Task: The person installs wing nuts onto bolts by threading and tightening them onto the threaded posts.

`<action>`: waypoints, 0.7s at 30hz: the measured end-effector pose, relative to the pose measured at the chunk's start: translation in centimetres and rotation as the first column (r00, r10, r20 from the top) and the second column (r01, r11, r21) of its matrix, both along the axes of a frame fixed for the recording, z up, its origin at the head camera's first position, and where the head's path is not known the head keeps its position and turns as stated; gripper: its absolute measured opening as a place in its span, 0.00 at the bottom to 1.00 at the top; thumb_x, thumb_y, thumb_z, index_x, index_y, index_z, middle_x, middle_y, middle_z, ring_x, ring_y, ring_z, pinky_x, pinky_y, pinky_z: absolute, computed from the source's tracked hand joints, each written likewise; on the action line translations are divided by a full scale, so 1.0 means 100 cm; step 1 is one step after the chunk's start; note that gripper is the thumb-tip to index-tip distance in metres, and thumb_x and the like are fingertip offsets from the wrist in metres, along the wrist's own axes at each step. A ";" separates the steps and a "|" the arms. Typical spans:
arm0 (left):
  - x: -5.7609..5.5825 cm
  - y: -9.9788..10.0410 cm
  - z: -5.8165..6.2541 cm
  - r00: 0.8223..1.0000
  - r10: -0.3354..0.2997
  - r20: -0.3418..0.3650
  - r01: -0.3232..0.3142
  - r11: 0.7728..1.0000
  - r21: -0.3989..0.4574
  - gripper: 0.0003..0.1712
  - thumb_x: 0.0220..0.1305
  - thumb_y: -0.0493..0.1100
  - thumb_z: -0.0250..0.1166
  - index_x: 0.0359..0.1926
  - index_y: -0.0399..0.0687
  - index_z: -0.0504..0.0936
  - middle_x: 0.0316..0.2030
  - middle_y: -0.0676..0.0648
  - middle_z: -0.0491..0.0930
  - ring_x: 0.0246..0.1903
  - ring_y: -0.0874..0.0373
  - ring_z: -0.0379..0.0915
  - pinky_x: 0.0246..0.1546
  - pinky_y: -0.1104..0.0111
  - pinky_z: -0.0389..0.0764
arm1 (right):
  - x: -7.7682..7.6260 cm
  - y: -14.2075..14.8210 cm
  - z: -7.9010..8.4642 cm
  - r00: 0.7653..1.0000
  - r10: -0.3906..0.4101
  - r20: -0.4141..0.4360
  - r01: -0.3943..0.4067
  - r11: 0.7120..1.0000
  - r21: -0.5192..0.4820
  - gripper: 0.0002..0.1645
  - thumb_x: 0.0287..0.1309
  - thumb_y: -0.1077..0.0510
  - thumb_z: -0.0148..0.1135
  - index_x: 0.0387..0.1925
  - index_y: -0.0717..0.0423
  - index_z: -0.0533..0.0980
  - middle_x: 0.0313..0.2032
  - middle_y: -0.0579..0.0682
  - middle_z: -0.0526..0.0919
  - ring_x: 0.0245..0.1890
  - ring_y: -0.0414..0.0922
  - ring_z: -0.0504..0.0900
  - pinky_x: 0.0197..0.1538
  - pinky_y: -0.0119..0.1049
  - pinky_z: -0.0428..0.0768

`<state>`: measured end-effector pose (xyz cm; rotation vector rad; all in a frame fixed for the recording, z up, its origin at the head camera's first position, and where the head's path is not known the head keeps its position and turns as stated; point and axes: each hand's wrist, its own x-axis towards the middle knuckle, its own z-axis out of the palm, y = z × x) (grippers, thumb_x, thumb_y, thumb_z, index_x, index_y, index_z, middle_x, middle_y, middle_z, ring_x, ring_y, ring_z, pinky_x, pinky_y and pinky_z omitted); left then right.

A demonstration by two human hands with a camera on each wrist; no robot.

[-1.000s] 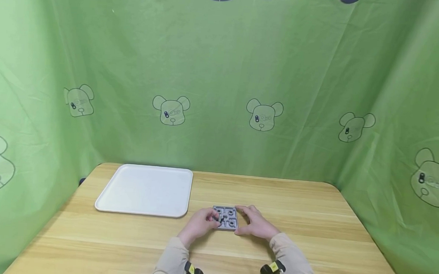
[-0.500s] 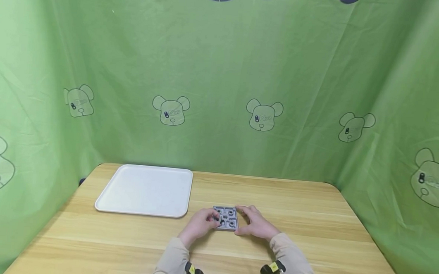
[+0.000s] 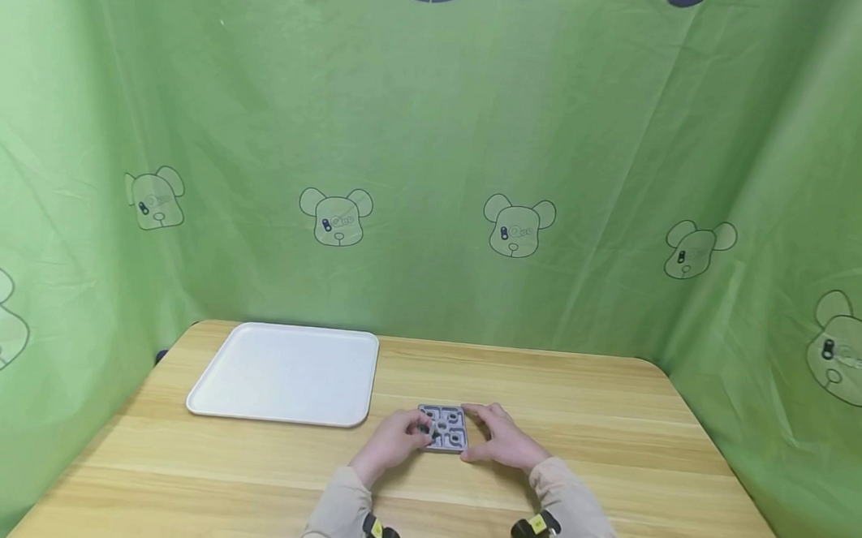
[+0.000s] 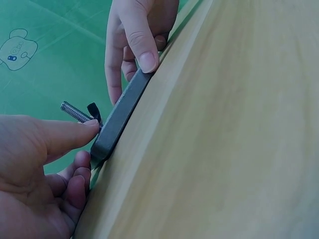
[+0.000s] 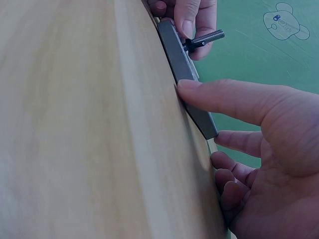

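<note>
A square grey metal plate (image 3: pixel 454 427) with recessed pockets and holes lies flat on the table between my hands. My left hand (image 3: pixel 391 437) pinches a small black wing nut (image 4: pixel 93 110) at the plate's left side, thumb and fingertips close to its top face. Out of that nut rises a threaded bolt (image 4: pixel 74 112), upright from the plate; the right wrist view also shows the bolt (image 5: pixel 212 37). My right hand (image 3: pixel 504 440) grips the plate's right side, thumb at the near corner and fingers at the far one. The left fingers partly hide the nut.
A white rectangular tray (image 3: pixel 286 373) lies at the back left of the wooden table (image 3: pixel 578 399). Green curtains (image 3: pixel 430 285) with printed bear heads surround the table's back and sides. Cameras are strapped to both wrists.
The black wing nut sits at a slightly different angle between my left fingertips. The plate, my right hand and the tray stay where they were.
</note>
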<state>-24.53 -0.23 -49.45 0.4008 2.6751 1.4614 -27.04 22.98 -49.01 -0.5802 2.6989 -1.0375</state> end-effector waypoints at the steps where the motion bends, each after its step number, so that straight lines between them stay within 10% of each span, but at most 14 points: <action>1: 0.000 0.000 0.000 1.000 0.000 0.000 0.000 1.000 0.007 0.09 0.59 0.38 0.66 0.42 0.44 0.82 0.28 0.50 0.72 0.31 0.60 0.65 0.33 0.69 0.66 | 0.000 0.000 0.000 1.000 -0.001 0.002 0.001 1.000 -0.001 0.52 0.40 0.50 0.77 0.68 0.56 0.64 0.51 0.58 0.70 0.53 0.52 0.71 0.61 0.61 0.68; 21: 0.002 -0.005 0.001 0.993 0.046 0.108 -0.062 0.987 0.148 0.11 0.55 0.36 0.69 0.35 0.41 0.74 0.29 0.50 0.74 0.30 0.59 0.68 0.31 0.72 0.70 | -0.002 0.001 -0.004 1.000 -0.004 -0.010 0.004 1.000 -0.003 0.53 0.39 0.48 0.77 0.67 0.56 0.65 0.50 0.56 0.71 0.51 0.50 0.71 0.59 0.59 0.70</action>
